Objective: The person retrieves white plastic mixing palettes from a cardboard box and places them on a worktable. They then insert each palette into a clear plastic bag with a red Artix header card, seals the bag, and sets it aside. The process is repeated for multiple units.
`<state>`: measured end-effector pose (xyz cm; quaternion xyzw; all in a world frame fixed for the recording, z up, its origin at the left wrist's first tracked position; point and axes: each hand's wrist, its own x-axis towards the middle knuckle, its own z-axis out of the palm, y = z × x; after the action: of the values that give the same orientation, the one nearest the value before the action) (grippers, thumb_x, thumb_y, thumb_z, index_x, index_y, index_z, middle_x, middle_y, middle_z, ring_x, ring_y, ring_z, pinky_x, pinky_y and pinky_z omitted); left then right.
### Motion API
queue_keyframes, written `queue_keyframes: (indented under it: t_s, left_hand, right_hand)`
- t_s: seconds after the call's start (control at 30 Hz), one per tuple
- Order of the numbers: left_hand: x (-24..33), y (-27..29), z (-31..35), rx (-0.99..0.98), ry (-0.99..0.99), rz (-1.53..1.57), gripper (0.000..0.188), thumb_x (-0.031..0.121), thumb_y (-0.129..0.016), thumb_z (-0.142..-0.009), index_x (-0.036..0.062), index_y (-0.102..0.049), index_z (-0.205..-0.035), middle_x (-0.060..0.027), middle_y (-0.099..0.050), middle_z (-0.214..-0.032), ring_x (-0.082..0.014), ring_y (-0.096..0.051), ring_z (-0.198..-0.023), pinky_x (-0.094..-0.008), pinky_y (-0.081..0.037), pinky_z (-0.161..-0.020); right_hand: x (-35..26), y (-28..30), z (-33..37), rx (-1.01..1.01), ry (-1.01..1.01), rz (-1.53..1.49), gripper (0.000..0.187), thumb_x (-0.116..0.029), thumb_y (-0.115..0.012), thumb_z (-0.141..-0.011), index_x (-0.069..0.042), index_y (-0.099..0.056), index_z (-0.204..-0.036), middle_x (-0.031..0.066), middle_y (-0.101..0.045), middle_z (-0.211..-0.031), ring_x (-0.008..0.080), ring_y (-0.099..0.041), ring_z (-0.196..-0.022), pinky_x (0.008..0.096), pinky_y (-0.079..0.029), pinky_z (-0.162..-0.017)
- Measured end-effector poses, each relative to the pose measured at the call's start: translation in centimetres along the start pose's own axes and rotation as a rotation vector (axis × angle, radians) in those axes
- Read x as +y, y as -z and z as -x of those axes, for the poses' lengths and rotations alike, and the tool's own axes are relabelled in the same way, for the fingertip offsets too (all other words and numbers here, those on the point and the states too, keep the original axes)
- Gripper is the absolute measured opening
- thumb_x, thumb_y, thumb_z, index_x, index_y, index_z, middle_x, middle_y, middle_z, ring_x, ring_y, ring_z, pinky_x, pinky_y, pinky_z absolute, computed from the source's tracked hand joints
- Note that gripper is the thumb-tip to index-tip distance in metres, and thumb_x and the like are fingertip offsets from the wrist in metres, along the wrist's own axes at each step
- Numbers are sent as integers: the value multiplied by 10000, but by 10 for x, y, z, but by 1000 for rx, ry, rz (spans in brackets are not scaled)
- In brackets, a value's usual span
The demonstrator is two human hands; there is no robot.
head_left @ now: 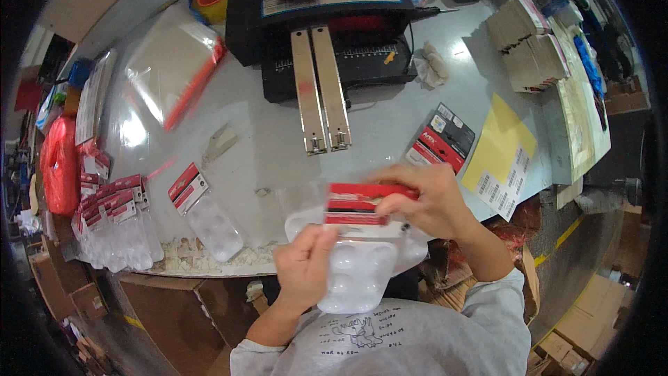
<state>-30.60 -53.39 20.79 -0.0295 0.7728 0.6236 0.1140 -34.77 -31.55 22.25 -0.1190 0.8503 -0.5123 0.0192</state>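
In front of my body I hold a clear plastic pack (pixel 356 273) with rounded white bulges. My left hand (pixel 304 264) pinches its upper left edge between thumb and fingers. A red and black header card (pixel 353 203) lies across the top of the pack. My right hand (pixel 437 200), slightly blurred, grips the card's right end. More clear plastic shows behind the pack, partly hidden. To the left, another rounded clear pack with a red and black card (pixel 207 221) lies on the table (pixel 254 118).
A black machine (pixel 243 17) with two metal bars (pixel 321 94) stands at the back. Several carded packs (pixel 118 219) lie at left, near plastic bags (pixel 174 63). At right are red and black cards (pixel 442 141), a yellow sheet with labels (pixel 497 139) and card stacks (pixel 525 45).
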Motion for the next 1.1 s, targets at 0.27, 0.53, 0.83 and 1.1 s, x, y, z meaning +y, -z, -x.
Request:
queue_keyframes:
  t_s: [0.27,0.53,0.83,1.1]
  left_hand:
    - [-18,5,-6,144,32,120,240,161,-512,-950,-38,-608,-858,36,-548,-678,-25,-428,-663,-195,-369,-571]
    - [-18,14,-54,63,60,-418,310,235,-438,-960,-31,-559,-857,-204,-605,-764,-345,-557,-680,-380,-426,-640]
    - [-39,-2,-92,148,114,-310,350,252,-453,-958,-36,-530,-775,-182,-581,-687,-304,-497,-603,-367,-410,-618]
    - [-52,-8,-90,197,67,-305,339,260,-440,-959,-19,-558,-806,-188,-574,-712,-300,-501,-637,-373,-409,-635]
  right_hand:
    - [3,-9,24,-290,-680,-635,179,-135,-594,-893,23,-670,-933,68,-662,-749,122,-643,-616,226,-501,-507]
    - [16,-28,-10,-190,-806,-715,236,-144,-526,-915,57,-620,-834,107,-641,-694,143,-639,-582,224,-490,-504]
    - [40,-41,-33,-13,-764,-732,207,-118,-533,-911,59,-626,-855,74,-616,-718,131,-603,-553,237,-484,-521]
    - [43,-42,-34,14,-715,-709,223,-133,-538,-911,73,-622,-894,70,-612,-719,122,-591,-547,228,-484,-532]
